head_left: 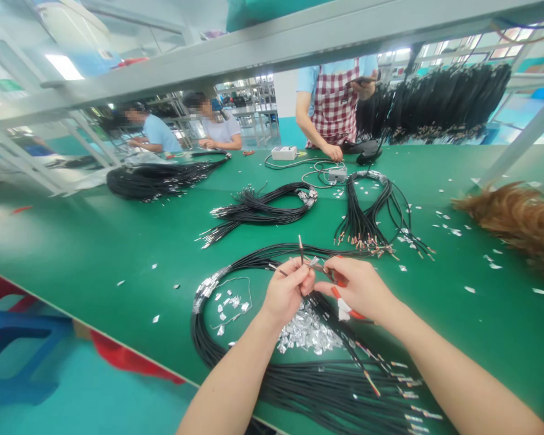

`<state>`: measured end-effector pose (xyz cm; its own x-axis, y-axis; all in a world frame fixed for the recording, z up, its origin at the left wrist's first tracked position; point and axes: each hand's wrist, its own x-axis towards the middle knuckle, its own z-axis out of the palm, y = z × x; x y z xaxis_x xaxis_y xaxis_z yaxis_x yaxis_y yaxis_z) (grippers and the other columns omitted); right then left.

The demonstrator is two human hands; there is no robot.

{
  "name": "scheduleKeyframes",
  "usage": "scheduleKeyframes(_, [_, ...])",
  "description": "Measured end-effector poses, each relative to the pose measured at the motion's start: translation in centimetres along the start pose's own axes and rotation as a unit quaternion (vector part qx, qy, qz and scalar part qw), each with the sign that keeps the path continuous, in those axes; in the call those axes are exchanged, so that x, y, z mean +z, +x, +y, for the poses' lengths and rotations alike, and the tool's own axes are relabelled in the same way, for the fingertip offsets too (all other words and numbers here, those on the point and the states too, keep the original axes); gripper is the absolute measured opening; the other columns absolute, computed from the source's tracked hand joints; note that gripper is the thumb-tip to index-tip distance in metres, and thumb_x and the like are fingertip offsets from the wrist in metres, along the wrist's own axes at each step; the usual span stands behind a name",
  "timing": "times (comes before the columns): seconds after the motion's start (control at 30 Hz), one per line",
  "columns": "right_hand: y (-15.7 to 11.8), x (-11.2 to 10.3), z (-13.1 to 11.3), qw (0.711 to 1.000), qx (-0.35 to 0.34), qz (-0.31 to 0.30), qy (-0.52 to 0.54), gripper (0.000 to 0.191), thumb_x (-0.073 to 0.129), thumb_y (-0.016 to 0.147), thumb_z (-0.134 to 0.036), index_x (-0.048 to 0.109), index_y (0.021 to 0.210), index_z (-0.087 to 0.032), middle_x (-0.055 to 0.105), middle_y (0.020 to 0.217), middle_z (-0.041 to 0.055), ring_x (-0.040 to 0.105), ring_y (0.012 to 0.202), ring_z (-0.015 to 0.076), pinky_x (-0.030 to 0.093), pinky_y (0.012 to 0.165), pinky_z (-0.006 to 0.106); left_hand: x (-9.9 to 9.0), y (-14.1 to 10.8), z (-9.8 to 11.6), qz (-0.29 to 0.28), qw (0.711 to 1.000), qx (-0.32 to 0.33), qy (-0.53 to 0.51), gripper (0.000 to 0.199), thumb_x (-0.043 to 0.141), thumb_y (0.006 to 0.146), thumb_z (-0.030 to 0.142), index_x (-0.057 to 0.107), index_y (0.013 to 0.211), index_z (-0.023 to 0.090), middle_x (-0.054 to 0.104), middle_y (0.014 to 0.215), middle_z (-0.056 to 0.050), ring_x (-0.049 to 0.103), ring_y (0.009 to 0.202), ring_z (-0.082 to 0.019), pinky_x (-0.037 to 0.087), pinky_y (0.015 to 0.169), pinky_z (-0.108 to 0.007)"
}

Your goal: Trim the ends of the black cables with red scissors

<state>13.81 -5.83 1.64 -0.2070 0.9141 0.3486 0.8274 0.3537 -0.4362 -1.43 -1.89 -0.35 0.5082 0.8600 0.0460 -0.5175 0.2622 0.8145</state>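
Note:
My left hand (289,290) is closed on a black cable (301,249), whose bared end sticks up above the fingers. In my right hand (360,289) is a pair of red-handled cutters (336,294), with its jaws at the cable by my left fingertips. A small piece of silver foil (315,261) shows at the jaws. Beneath both hands a bundle of black cables (204,329) lies looped on the green table, bound with silver wrap. Inside the loop is a heap of silver foil scraps (309,331).
More cable bundles (281,205) lie farther back, with another bundle (167,178) at the left. A grey box (284,153) with a cord stands at the far edge. Across the table a person in a checked apron (333,109) stands. Brown hair (521,220) intrudes at right.

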Motion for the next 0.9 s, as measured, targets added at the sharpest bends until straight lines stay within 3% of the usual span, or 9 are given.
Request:
scheduleKeyframes(0.3, [0.1, 0.1, 0.1, 1.000, 0.000, -0.007, 0.010, 0.030, 0.052, 0.078, -0.047, 0.054, 0.071, -0.018, 0.049, 0.057, -0.0015, 0.042, 0.051, 0.0108, 0.030, 0.050, 0.021, -0.1, -0.1, -0.1, -0.015, 1.000, 0.008, -0.011, 0.014, 0.062, 0.071, 0.026, 0.055, 0.071, 0.014, 0.043, 0.048, 0.003, 0.033, 0.044, -0.006, 0.020, 0.046, -0.023])
scheduleKeyframes(0.47, [0.4, 0.1, 1.1, 0.991, 0.035, -0.008, 0.131, 0.026, 0.064, 0.070, -0.042, 0.053, 0.069, -0.019, 0.042, 0.053, -0.0049, 0.037, 0.049, 0.0094, 0.030, 0.048, 0.022, -0.2, -0.1, 0.3, -0.018, 0.997, 0.059, -0.046, 0.015, 0.060, 0.073, 0.025, 0.053, 0.066, 0.014, 0.042, 0.050, 0.003, 0.035, 0.046, -0.006, 0.021, 0.046, -0.023])
scheduleKeyframes(0.53, [0.5, 0.0, 0.9, 0.965, 0.054, 0.016, 0.254, 0.024, 0.066, 0.068, -0.038, 0.053, 0.071, -0.019, 0.046, 0.057, -0.0043, 0.042, 0.052, 0.0096, 0.035, 0.050, 0.022, -0.2, -0.1, 0.2, -0.014, 0.997, 0.064, -0.038, 0.014, 0.060, 0.074, 0.024, 0.053, 0.066, 0.014, 0.043, 0.052, 0.003, 0.036, 0.046, -0.006, 0.021, 0.046, -0.023])
scheduleKeyframes(0.63, [0.5, 0.0, -0.2, 0.890, 0.062, 0.075, 0.446, 0.019, 0.067, 0.068, -0.029, 0.054, 0.079, -0.020, 0.057, 0.076, -0.0001, 0.054, 0.068, 0.0126, 0.044, 0.064, 0.027, 0.0, -0.2, -0.5, -0.019, 0.999, 0.049, -0.006, 0.014, 0.061, 0.073, 0.024, 0.054, 0.067, 0.014, 0.046, 0.053, 0.002, 0.037, 0.046, -0.006, 0.021, 0.047, -0.024])
scheduleKeyframes(0.7, [0.6, 0.0, -1.0, 0.852, 0.072, 0.104, 0.507, 0.016, 0.066, 0.068, -0.024, 0.055, 0.080, -0.020, 0.060, 0.081, 0.0006, 0.056, 0.074, 0.0134, 0.045, 0.071, 0.029, 0.2, -0.3, -0.9, -0.020, 0.999, 0.038, 0.013, 0.014, 0.063, 0.071, 0.024, 0.055, 0.068, 0.013, 0.047, 0.053, 0.002, 0.037, 0.046, -0.006, 0.022, 0.047, -0.023])
scheduleKeyframes(0.9, [0.5, 0.2, -1.7, 0.830, 0.109, 0.119, 0.535, 0.015, 0.065, 0.067, -0.015, 0.052, 0.072, -0.019, 0.056, 0.068, -0.0030, 0.052, 0.062, 0.0095, 0.043, 0.062, 0.025, 0.3, -0.5, -1.2, -0.025, 0.999, 0.016, 0.043, 0.014, 0.063, 0.071, 0.025, 0.057, 0.067, 0.013, 0.048, 0.052, 0.002, 0.037, 0.047, -0.006, 0.022, 0.048, -0.024])
